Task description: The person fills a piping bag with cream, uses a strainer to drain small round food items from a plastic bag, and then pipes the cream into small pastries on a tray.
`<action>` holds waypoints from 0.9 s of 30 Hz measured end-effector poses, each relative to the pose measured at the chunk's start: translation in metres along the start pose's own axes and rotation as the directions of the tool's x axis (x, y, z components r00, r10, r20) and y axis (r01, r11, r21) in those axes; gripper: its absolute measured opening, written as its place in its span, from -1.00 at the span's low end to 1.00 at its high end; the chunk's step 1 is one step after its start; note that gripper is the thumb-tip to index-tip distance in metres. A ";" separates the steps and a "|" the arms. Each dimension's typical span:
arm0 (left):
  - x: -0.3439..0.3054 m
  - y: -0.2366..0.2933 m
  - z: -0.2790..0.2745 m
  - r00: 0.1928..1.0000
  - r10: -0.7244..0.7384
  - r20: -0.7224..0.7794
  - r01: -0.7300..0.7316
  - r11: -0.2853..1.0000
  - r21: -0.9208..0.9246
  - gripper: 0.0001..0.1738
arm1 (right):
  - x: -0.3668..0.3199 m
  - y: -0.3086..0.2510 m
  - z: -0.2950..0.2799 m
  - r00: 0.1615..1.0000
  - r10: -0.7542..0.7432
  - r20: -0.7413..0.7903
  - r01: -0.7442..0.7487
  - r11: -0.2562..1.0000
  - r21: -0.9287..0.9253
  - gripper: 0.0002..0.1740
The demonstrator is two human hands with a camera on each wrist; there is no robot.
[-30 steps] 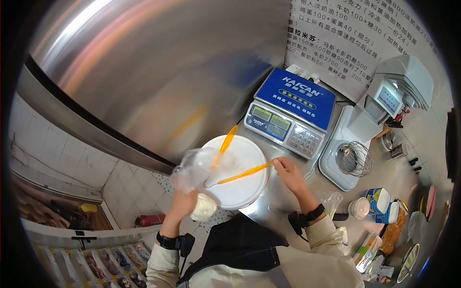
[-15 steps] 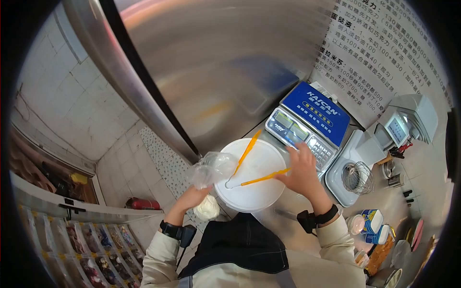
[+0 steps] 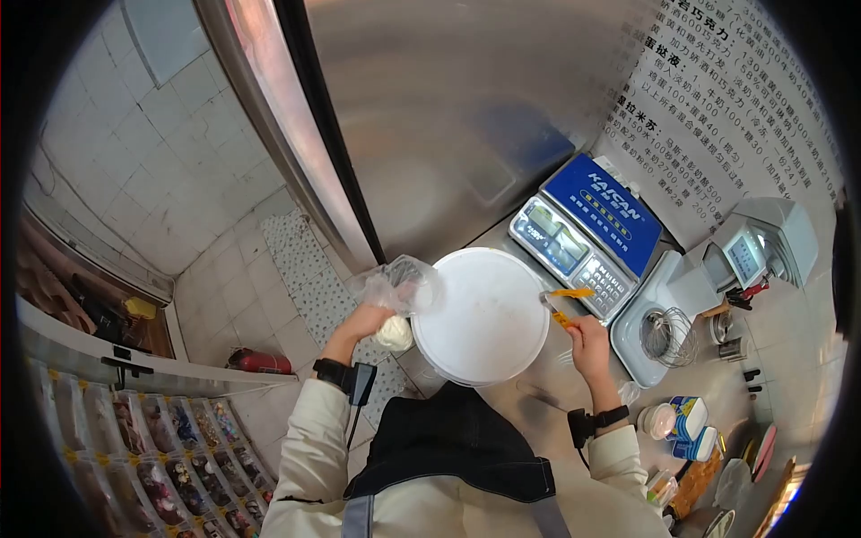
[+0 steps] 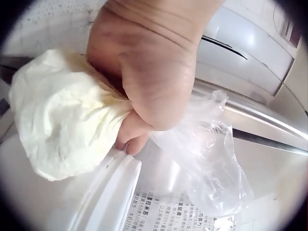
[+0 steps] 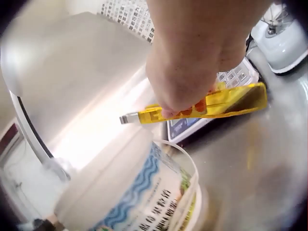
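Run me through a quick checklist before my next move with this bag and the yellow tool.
1. Bag held at the neck: ok. The left grip closes between the pale bulge and the clear plastic end.
2. Tool in hand: ok. The right grip holds the yellow tool.
3. Tool on the bag: not ok. They are apart, on opposite sides of the white tub.
4. Tub upright on the counter: ok.
5. Scale reading: cannot tell, digits too small.

Passage is open above the white bucket (image 3: 480,314), but the scale (image 3: 587,235) and mixer (image 3: 647,338) bar the far right.
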State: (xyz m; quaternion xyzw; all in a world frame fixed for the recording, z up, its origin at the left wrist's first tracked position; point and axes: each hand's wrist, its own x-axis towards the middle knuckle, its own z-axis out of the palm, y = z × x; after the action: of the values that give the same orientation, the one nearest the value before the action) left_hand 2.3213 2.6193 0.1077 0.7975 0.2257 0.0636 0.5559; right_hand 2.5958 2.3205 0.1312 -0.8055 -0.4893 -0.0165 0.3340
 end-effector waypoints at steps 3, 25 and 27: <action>0.013 0.006 0.000 0.994 -0.105 -0.008 0.091 0.894 -0.439 -0.52 | 0.001 0.008 0.008 0.999 0.051 0.009 -0.050 0.998 -0.032 -0.88; 0.013 -0.029 -0.009 0.992 -0.107 0.060 0.122 0.809 -0.575 -0.48 | 0.134 -0.112 0.025 0.628 -0.525 0.574 0.527 0.830 0.181 0.10; 0.004 -0.006 -0.012 0.991 -0.065 0.116 0.126 0.730 -0.671 -0.47 | 0.157 -0.129 0.051 0.539 -0.430 0.724 0.546 0.833 0.089 0.13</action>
State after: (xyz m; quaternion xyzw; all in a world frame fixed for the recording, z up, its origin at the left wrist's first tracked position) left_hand 2.3188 2.6330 0.1066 0.5299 0.2040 0.0789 0.8193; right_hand 2.5591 2.5097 0.2143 -0.5987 -0.7817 0.1708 0.0366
